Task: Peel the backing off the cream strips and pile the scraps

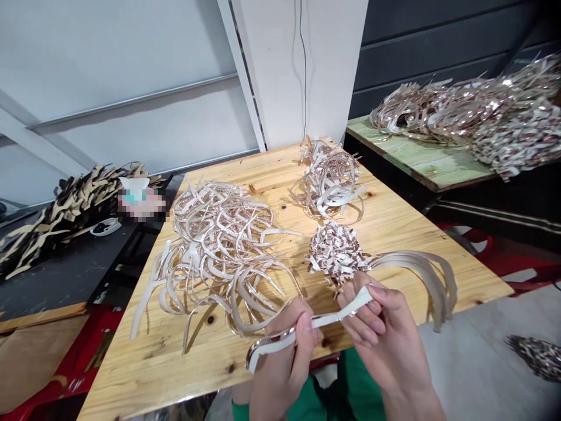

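Near the front edge of the wooden table, my left hand [284, 351] pinches a strip [328, 319] with a white back and a shiny rose-gold face. My right hand [385, 327] grips the upper end of the same strip between thumb and fingers. The strip's other end curls out past my left hand. Just beyond my right hand lies a dense bunch of short cut pieces [335, 248], white and rose-gold. From its right side, several long curved strips [421, 266] reach over the table edge.
A loose heap of curled strips [219, 234] covers the left of the wooden table [144, 374]. A smaller heap [328, 178] lies at the back. More shiny strips [464, 111] fill the green-topped table at right. Black and tan strips [79, 204] and a blurred person are at left.
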Demonstrator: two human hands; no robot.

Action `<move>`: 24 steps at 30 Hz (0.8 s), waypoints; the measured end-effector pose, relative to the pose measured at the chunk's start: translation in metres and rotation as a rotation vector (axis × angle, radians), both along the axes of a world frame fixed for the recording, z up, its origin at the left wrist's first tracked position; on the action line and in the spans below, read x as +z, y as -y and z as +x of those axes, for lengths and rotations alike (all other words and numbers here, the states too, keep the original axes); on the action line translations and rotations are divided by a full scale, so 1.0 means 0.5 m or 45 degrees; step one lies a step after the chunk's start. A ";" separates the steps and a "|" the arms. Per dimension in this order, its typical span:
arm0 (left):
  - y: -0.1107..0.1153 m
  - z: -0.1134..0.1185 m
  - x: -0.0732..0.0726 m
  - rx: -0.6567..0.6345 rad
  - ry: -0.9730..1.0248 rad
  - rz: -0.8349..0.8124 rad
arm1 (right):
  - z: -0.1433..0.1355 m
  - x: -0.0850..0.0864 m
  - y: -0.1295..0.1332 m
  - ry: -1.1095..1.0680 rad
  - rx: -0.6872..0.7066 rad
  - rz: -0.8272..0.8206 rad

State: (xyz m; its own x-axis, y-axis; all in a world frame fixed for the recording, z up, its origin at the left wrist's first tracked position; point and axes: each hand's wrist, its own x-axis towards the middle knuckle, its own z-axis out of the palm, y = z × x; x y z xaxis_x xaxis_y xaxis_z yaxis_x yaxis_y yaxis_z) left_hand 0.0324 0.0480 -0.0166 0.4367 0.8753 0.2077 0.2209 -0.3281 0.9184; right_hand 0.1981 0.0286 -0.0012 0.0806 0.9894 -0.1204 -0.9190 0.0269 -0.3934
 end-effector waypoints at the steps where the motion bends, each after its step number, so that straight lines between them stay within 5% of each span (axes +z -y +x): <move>1: 0.002 -0.001 0.000 0.033 0.024 -0.009 | -0.003 0.000 0.000 -0.001 -0.040 -0.014; 7: 0.007 0.016 -0.001 0.324 0.268 -0.041 | -0.018 0.009 0.003 0.217 -0.211 -0.010; 11: 0.010 0.036 -0.006 0.389 0.590 -0.238 | -0.024 0.016 0.010 0.250 -0.110 0.074; 15: 0.009 0.056 -0.012 0.210 0.813 -0.387 | -0.027 0.013 0.015 0.280 -0.062 0.091; 18: 0.011 0.069 -0.014 0.134 0.876 -0.364 | -0.030 0.008 0.013 0.337 -0.064 0.039; 24: 0.015 0.090 -0.017 0.365 0.759 -0.130 | -0.046 0.003 0.007 0.222 -0.049 -0.106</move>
